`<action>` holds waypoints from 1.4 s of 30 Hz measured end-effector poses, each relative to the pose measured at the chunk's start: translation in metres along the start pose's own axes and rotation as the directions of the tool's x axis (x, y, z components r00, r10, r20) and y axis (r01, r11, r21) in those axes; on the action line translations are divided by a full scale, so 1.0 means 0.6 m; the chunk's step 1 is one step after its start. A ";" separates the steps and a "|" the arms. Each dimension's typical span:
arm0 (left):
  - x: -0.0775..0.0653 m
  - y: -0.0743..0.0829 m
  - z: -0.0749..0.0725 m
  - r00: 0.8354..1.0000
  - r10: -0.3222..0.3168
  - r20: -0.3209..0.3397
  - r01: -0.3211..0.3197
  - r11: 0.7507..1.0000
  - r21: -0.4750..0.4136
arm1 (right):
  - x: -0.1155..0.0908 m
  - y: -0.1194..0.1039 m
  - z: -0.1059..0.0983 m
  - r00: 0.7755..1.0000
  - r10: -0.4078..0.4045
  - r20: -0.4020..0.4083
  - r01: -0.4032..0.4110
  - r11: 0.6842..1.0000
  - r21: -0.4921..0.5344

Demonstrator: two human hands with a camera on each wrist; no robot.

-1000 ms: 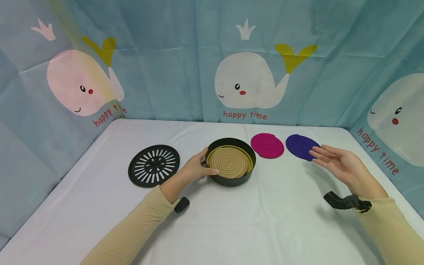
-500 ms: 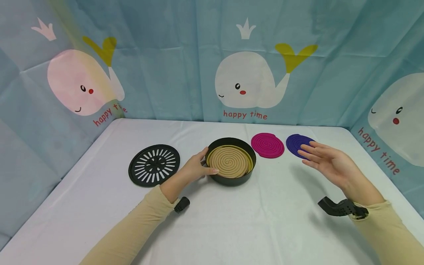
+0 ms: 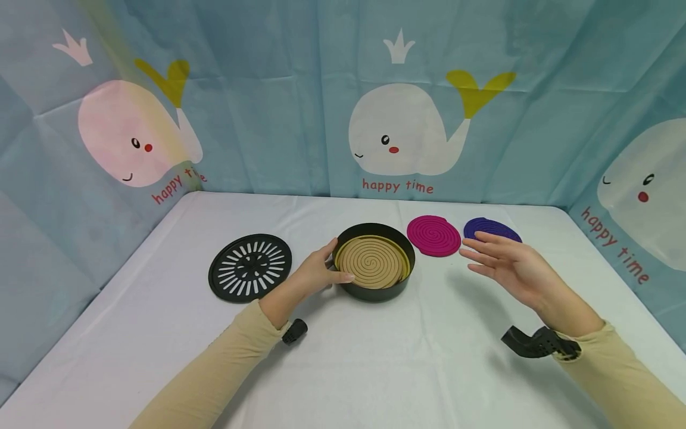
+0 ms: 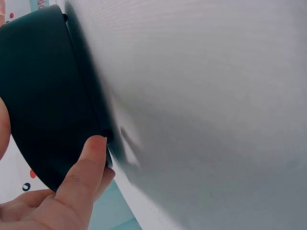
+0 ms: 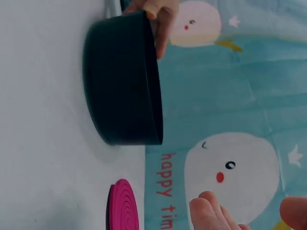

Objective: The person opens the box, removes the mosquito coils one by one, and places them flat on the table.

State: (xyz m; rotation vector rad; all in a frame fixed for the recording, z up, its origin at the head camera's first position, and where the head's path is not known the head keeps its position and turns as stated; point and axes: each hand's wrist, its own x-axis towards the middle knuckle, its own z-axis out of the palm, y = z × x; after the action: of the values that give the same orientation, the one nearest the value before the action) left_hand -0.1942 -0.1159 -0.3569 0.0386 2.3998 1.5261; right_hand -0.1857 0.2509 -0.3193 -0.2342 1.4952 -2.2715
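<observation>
My left hand [image 3: 316, 270] grips the left side of a round black mosquito coil holder [image 3: 375, 294], its thumb at the rim. In the left wrist view, fingers [image 4: 79, 179] press the holder's outer wall near its base. A tan spiral mosquito coil [image 3: 370, 262] lies inside, over a yellow one [image 3: 405, 271] that shows only at its edge. My right hand [image 3: 517, 274] hovers over the table, fingers extended and holding nothing. It partly covers a purple mosquito coil [image 3: 489, 226]. Left of that lies a pink mosquito coil [image 3: 434, 236], close to the right fingertips in the head view.
A black slotted lid [image 3: 250, 268] lies flat at the left, near the left forearm. White cloth covers the table [image 3: 375, 369]. A blue curtain [image 3: 278, 137] printed with whales stands along the back and sides.
My right hand has moved left, away from the purple coil and toward the pink coil and the holder. The left hand and the holder have stayed in place.
</observation>
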 end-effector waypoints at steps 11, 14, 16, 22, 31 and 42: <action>0.001 0.000 -0.002 1.000 -0.004 -0.002 0.004 1.000 0.004 | 0.019 0.019 0.043 0.998 -0.063 0.023 0.064 0.998 -0.025; 0.001 0.001 -0.003 1.000 0.000 0.000 0.000 1.000 0.009 | 0.025 0.023 0.059 0.997 -0.083 0.010 0.083 0.995 -0.048; 0.002 0.001 -0.003 1.000 0.002 0.003 -0.002 1.000 0.009 | 0.029 0.025 0.069 0.997 -0.083 -0.006 0.082 0.995 -0.060; 0.003 0.000 -0.005 1.000 0.001 0.004 -0.001 1.000 0.011 | 0.043 0.038 0.094 0.996 -0.076 -0.050 0.068 0.987 -0.145; 0.003 0.000 -0.004 1.000 0.005 0.005 -0.005 1.000 0.006 | 0.065 0.055 0.120 0.999 -0.039 -0.003 0.036 0.962 -0.270; 0.001 -0.002 -0.001 1.000 -0.005 0.002 0.005 1.000 0.003 | 0.104 0.059 0.145 0.996 0.089 0.016 -0.084 0.976 -0.202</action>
State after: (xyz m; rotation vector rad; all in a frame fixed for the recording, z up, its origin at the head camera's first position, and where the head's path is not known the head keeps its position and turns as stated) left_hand -0.1951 -0.1171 -0.3578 0.0344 2.3986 1.5193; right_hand -0.2021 0.1392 -0.3207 -0.2490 1.6899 -2.0434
